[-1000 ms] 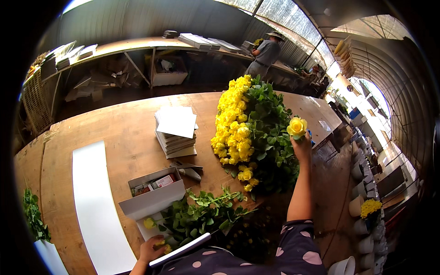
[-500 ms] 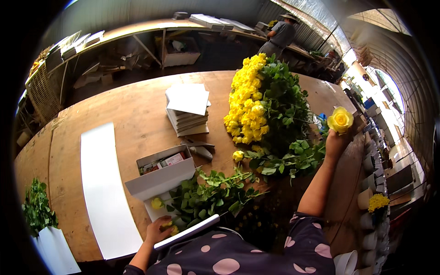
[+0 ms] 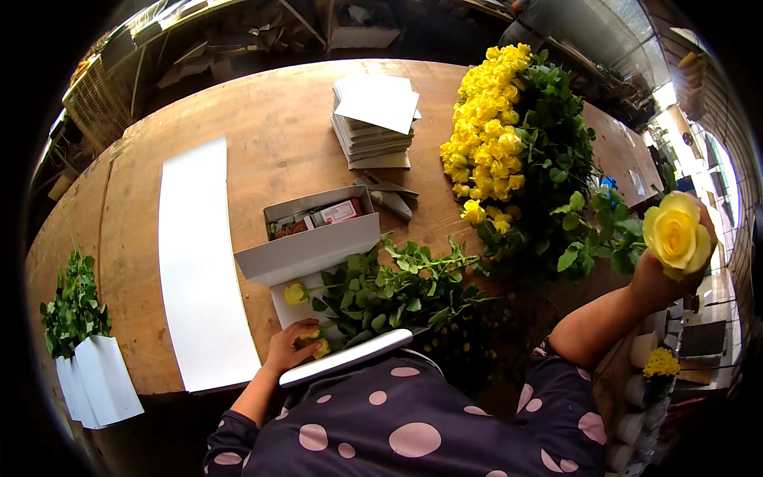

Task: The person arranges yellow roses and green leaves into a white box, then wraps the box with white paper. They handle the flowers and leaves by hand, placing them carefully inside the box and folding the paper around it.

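Observation:
My right hand (image 3: pixel 690 278) is raised at the far right, its fingers wrapped round a yellow rose (image 3: pixel 675 232) just under the bloom. Leaves along the rose's stem reach left toward the big pile of yellow roses (image 3: pixel 486 127). Low in front of me, my left hand (image 3: pixel 288 347) curls over yellow rose heads (image 3: pixel 315 343) beside a white sheet whose edge (image 3: pixel 350 358) curves up against my body. Another yellow rose (image 3: pixel 296 293) lies just beyond, with leafy stems (image 3: pixel 381 286) stretching right from these blooms.
Behind the leafy stems sits an open white box (image 3: pixel 306 250) with small packets inside. Past it are a cutting tool (image 3: pixel 391 203) and a stack of white cards (image 3: pixel 373 127). A long white sheet (image 3: pixel 203 270) and a paper-wrapped leafy bunch (image 3: pixel 99 381) lie to the left.
My right hand has moved outward to the right and nearer, carrying the yellow rose. My view has shifted, and the person at the back has mostly left it. My left hand stays on the rose heads.

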`<state>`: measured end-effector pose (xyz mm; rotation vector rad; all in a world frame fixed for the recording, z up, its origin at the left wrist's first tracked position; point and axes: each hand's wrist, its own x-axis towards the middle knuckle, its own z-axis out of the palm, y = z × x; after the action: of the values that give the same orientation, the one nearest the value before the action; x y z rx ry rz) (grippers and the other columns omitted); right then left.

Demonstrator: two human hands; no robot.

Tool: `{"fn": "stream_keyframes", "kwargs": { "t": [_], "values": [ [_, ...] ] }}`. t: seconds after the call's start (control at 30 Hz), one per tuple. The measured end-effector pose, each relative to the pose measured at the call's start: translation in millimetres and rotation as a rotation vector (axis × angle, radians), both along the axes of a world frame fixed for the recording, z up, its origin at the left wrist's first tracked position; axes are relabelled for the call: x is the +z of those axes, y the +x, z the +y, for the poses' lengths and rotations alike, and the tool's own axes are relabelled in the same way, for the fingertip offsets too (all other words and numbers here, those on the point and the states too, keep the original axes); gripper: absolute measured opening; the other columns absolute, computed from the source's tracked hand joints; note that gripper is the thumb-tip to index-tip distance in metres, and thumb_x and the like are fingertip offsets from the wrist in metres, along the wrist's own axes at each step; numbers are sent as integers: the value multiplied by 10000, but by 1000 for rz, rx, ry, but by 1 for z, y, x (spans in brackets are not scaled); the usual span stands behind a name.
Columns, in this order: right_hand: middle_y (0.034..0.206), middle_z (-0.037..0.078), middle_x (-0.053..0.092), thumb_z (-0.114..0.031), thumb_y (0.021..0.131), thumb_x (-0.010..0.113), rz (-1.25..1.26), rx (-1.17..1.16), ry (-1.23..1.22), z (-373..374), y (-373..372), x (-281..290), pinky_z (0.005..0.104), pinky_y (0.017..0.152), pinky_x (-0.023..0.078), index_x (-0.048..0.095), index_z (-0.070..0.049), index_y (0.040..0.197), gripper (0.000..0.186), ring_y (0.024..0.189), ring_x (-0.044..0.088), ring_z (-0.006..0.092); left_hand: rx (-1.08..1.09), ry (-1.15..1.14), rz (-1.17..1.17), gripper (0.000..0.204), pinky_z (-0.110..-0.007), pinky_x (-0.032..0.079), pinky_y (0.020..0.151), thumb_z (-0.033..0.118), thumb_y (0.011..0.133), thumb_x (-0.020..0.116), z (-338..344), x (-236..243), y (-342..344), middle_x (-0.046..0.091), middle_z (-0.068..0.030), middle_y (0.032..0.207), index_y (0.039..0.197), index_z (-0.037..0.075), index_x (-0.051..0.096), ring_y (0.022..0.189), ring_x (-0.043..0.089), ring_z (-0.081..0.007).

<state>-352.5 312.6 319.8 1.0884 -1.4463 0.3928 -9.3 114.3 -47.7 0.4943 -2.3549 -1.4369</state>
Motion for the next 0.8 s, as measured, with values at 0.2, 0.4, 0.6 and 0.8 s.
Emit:
{"fn": "stream_keyframes", "kwargs": {
  "t": [0.2, 0.4, 0.6, 0.8],
  "values": [
    [962, 29, 586, 20, 700, 528, -218, -293, 286, -28, -77, -12, 350, 657, 475, 503, -204, 1040, 407, 846, 585, 268, -14, 116, -143, 339, -250, 471, 629, 143, 658, 684, -1, 12, -5, 587, -55, 1039, 977, 90, 579, 787, 602, -195],
    [893, 18, 578, 33, 716, 487, -479, -378, 871, -33, -175, -152, 334, 630, 454, 503, -183, 1042, 392, 776, 573, 254, 0, 105, -110, 325, -260, 474, 656, 142, 651, 682, -1, 8, -3, 582, -61, 1046, 955, 79, 586, 813, 599, -206],
    [1041, 26, 475, -95, 710, 540, -452, -401, 905, -37, -149, -284, 401, 728, 396, 522, -227, 1066, 381, 982, 447, 216, -1, 170, -229, 314, -271, 474, 673, 151, 662, 677, -2, 18, -1, 581, -62, 1046, 952, 81, 580, 822, 598, -221],
    [971, 88, 603, -236, 703, 608, -1310, -647, 1254, -33, -109, -325, 394, 762, 449, 610, -133, 978, 294, 885, 574, 278, -17, 82, -124, 322, -282, 475, 684, 177, 667, 683, -3, 15, -3, 584, -56, 1038, 955, 89, 570, 846, 594, -228]
  ]
}}
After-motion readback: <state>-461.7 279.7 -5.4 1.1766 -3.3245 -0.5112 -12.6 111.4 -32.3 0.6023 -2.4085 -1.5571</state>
